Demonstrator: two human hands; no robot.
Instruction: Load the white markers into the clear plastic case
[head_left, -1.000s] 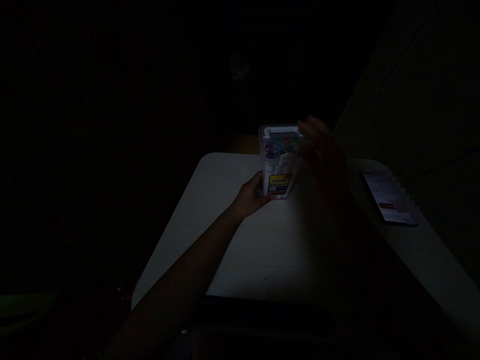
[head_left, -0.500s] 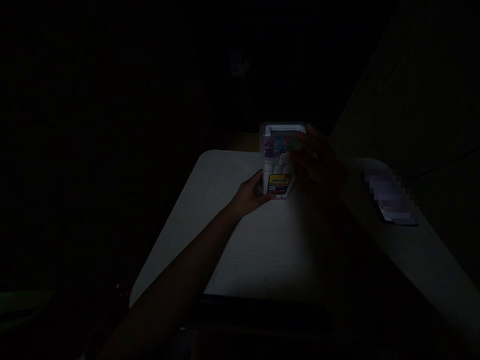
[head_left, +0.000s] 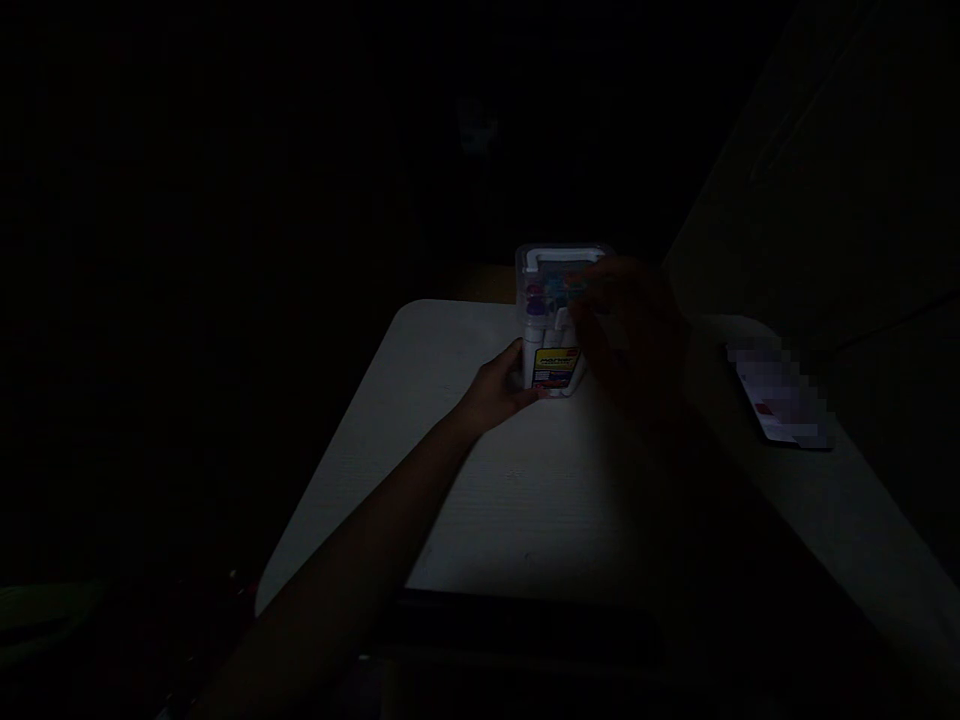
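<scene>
The scene is very dark. A clear plastic case (head_left: 551, 320) with a white handle, coloured caps inside and a yellow label stands on a white table (head_left: 480, 500). My left hand (head_left: 496, 388) grips the case at its lower left side, fingers wrapped round it. My right hand (head_left: 626, 325) hovers at the case's upper right, close to the coloured caps; it is dim and smeared, so its fingers are hard to read.
A flat pale card or packet (head_left: 780, 405) lies on the table at the right. A dark object (head_left: 517, 625) sits along the table's near edge. Everything round the table is black.
My right hand has moved down and left, closer over the case's top. My left hand and the case have stayed almost still.
</scene>
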